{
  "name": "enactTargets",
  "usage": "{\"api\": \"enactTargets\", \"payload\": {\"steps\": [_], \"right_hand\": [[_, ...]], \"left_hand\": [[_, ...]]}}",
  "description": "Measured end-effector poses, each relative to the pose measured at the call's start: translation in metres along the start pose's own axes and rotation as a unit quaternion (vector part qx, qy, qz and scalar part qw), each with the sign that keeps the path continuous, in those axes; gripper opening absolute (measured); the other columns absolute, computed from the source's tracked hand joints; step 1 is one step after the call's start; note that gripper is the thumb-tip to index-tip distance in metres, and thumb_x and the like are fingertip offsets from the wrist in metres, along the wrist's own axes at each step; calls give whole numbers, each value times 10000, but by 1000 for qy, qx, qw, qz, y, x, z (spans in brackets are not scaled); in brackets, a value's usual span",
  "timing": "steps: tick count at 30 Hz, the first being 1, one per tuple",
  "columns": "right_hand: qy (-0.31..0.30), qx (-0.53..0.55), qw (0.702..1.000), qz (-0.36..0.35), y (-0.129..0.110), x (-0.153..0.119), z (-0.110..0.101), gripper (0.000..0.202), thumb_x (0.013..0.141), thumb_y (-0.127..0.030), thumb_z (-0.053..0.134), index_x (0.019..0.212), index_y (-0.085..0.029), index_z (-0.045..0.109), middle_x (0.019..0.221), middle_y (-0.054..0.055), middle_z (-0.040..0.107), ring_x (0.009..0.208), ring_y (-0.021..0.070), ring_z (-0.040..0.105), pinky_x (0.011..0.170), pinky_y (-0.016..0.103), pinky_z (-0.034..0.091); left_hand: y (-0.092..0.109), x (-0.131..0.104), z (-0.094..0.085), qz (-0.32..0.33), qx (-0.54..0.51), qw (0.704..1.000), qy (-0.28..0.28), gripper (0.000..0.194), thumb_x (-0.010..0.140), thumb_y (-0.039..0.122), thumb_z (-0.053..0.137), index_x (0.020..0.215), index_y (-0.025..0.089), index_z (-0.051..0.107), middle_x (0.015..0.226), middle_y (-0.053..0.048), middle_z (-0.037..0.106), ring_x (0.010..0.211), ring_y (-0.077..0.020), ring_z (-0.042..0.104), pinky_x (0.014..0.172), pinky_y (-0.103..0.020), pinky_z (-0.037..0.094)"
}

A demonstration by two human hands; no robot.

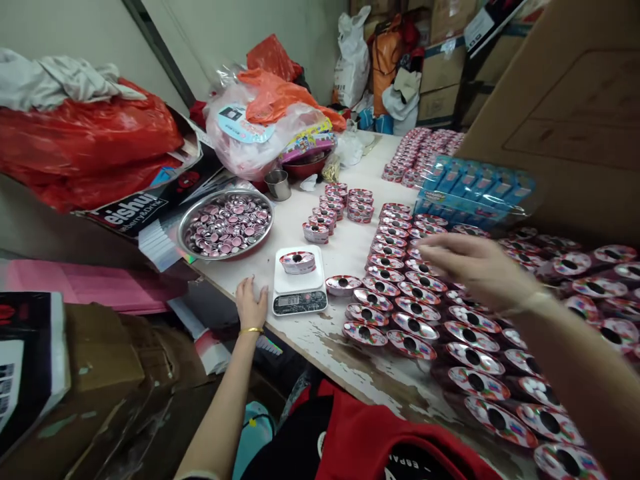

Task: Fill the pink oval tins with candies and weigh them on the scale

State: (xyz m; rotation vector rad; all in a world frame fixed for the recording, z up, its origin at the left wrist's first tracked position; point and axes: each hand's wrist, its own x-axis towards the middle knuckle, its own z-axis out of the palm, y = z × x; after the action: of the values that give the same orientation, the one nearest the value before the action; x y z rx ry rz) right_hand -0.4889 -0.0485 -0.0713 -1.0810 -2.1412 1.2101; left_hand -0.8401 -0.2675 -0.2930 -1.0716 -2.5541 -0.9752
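My left hand (pixel 251 303) rests at the table edge with its fingers a little apart, beside a white digital scale (pixel 299 280). On the scale's plate sits a small oval container (pixel 297 261) with a red patterned rim and a dark hole in its top. My right hand (pixel 463 263), somewhat blurred, is stretched out over rows of similar oval containers (pixel 420 291). Its fingers point left and nothing shows in them. A metal bowl (pixel 270 237) full of small pink and silver round caps (pixel 230 227) stands left of the scale.
Behind the scale stand more stacked containers (pixel 360 205). A clear pack of blue boxes (pixel 470 183) lies at the right by a big cardboard flap (pixel 565 100). A metal cup (pixel 278 185), plastic bags (pixel 240 143) and an open carton (pixel 150 200) crowd the far left.
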Motion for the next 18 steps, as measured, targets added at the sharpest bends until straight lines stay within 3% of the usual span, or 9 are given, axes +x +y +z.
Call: {"api": "enactTargets", "payload": {"steps": [3,6,8,13,18], "right_hand": [[-149,-33,986,-61,-31,54,82,155,836,-279,588,845,-149,671,669,8,615,544,101,511,536,241,396],[-179,-154,961,-143,-53,93,152,107,833,-169,584,813,-139,684,796,47,669,723,132,579,671,238,419],[-204,-235,936,-166,-60,107,181,124,847,-164,576,853,-129,695,843,69,685,804,156,596,714,240,411],[-247,-364,882,-167,-61,118,210,191,862,-175,561,992,-112,686,918,95,694,861,191,617,698,239,396],[-253,-392,867,-176,-54,123,218,239,848,-170,571,1067,-125,656,986,104,679,912,202,609,696,240,385]], "left_hand": [[-2,-5,4,-11,2,1000,14,495,882,393,455,1305,136,446,1230,-194,464,1200,-322,434,1010,-498,369],[-3,-7,6,-22,-6,999,31,477,886,402,453,1287,143,466,1200,-183,485,1177,-311,453,997,-473,382],[-3,-8,7,-20,-14,999,39,454,887,393,457,1270,152,483,1181,-172,499,1165,-300,461,992,-457,388],[-6,-10,10,-12,-30,998,54,383,870,327,495,1211,157,540,1157,-144,532,1134,-263,491,991,-412,387],[-5,-11,11,-15,-36,997,64,361,851,308,522,1175,155,571,1122,-128,558,1107,-246,514,990,-389,382]]}}
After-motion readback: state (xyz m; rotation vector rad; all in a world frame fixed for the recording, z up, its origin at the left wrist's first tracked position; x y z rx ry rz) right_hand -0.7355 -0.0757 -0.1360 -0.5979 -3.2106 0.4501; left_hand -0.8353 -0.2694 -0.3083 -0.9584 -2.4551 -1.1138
